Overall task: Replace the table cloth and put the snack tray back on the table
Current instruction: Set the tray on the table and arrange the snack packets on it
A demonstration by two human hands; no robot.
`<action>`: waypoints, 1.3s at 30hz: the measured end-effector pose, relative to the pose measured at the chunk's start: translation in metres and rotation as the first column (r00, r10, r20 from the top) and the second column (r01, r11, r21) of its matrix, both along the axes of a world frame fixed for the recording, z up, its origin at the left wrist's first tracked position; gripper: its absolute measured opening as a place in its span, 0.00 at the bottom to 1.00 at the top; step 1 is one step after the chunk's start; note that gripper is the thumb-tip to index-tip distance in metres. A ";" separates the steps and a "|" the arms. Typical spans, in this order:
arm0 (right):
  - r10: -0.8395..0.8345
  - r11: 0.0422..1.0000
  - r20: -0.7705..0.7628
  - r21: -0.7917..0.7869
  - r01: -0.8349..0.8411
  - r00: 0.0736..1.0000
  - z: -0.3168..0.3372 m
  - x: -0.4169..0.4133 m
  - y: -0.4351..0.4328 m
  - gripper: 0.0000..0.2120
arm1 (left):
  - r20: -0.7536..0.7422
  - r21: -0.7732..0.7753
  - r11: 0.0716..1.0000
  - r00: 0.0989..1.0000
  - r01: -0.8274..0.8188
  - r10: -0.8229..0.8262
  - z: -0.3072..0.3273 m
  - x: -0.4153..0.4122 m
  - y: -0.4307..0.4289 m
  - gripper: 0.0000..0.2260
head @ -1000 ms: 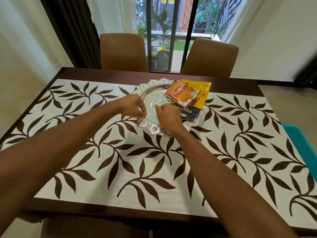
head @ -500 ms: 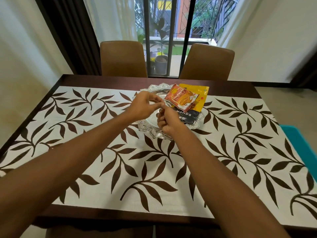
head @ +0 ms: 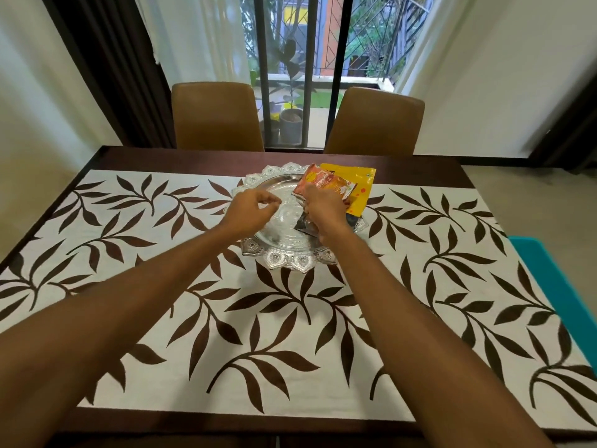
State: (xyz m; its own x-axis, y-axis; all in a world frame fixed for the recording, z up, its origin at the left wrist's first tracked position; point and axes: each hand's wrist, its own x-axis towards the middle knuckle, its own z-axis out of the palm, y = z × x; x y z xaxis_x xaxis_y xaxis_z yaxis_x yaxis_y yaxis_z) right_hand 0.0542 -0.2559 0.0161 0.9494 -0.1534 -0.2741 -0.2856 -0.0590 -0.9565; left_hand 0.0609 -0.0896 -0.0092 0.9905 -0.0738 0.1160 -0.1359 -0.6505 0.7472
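Note:
A white table cloth (head: 226, 334) with brown leaf prints lies flat over the dark wooden table (head: 193, 155). On its far middle stands the silver snack tray (head: 284, 257) with an orange packet (head: 326, 182), a yellow packet (head: 361, 189) and a dark packet (head: 302, 225) heaped on its right side. My right hand (head: 324, 210) lies on the packets, its fingers curled over the orange one. My left hand (head: 252, 210) hovers above the tray's left part with loosely curled fingers that hold nothing.
Two brown chairs (head: 216, 116) (head: 374, 121) stand at the table's far side before a barred window. A turquoise object (head: 559, 286) lies beyond the table's right edge. White curtains hang at both sides.
My hands, close together over the tray's near side, have parted. The right one moved onto the snack packets. The left one stays over the tray's left part.

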 end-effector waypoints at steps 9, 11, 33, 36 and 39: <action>0.186 0.821 0.268 -0.570 0.000 0.945 -0.013 0.035 -0.025 0.27 | -0.124 0.705 0.602 0.901 0.375 -0.416 -0.044 0.051 -0.021 0.27; 0.212 0.792 0.276 -0.610 0.000 0.938 -0.018 0.037 -0.024 0.27 | -0.167 0.735 0.550 0.891 0.398 -0.422 -0.045 0.055 -0.021 0.28; 0.394 0.686 0.168 -0.708 -0.167 0.904 -0.046 0.000 0.026 0.26 | -0.222 0.642 0.602 0.866 0.476 -0.448 0.019 -0.013 0.053 0.17; 0.393 0.677 0.157 -0.716 -0.170 0.906 -0.045 -0.004 0.025 0.26 | -0.263 0.614 0.610 0.858 0.501 -0.441 0.020 -0.012 0.049 0.15; 0.390 0.674 0.158 -0.720 -0.164 0.907 -0.046 -0.007 0.027 0.26 | -0.255 0.541 0.669 0.857 0.510 -0.448 0.022 -0.009 0.048 0.12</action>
